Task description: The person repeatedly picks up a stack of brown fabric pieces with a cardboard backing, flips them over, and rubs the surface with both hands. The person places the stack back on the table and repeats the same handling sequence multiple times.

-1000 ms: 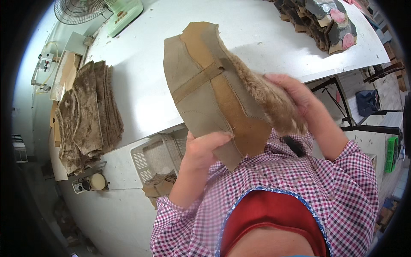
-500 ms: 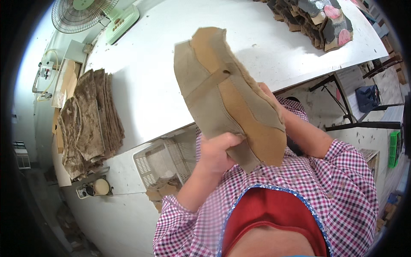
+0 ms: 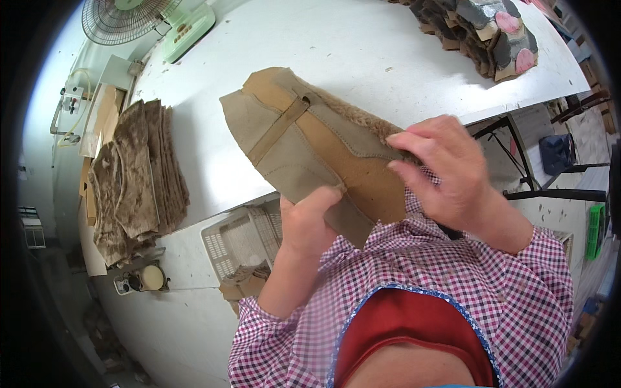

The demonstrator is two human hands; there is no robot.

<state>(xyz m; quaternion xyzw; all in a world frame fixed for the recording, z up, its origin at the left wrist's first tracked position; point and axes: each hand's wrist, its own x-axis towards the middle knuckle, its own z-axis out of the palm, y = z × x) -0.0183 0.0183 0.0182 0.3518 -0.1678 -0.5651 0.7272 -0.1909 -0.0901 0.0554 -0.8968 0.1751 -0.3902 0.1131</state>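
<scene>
A stitched boot upper [image 3: 362, 178], tan and grey-beige with a brown furry edge, hangs tilted before me over the table's front edge. A strap with a dark round hole crosses it. My left hand [image 3: 307, 220] grips its lower left edge, thumb on the outer face and the other fingers hidden beneath. At the right furry edge is my right hand [image 3: 446, 168], its thumb and forefinger bent about the rim; how firmly they press is hard to tell.
Brown furry pieces [image 3: 132, 181] are stacked at the left of the white table [image 3: 213, 116]. Grey, brown and pink pieces [image 3: 495, 39] are heaped far right. A green fan [image 3: 187, 32] stands at the back left. Below the front edge sits a pale plastic basket [image 3: 223, 249].
The boot upper has tipped further left and its top has dropped. My right hand has come from behind it to its right furry edge, while the left keeps its grip.
</scene>
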